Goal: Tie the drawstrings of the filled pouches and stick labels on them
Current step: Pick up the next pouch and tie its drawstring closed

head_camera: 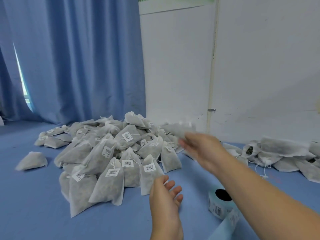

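Grey-white mesh fabric, a filled pouch (180, 129), smears just beyond the fingertips (183, 142) of the right hand (202, 149). The blur hides whether those fingers pinch it or it is already loose in the air, so that cannot be told. Nearer the body, the left hand (164, 194) hovers palm-inward with its fingers (174, 187) loosely spread and holding nothing. Just to its right a label roll (219, 203) lies on the blue cloth (34, 205), its strip trailing toward the lower edge under the right forearm. Ahead sits the heap of finished pouches (110, 153), necks cinched and barcode stickers (127, 136) showing, with a lone pouch (32, 161) apart on the left. The unfinished pouches (280, 153), mouths slack and strings dangling, lie in a row to the right against the wall (259, 66); a blue curtain (69, 58) hangs behind the heap. The step looks like passing one done pouch to the heap. A careless throw could send it onto the far slope and start others sliding toward the cloth's edge, or land it among the untied row, where it would be mistaken for unfinished work. The forearm sweeping back could also snag the trailing strip and drag the roll.
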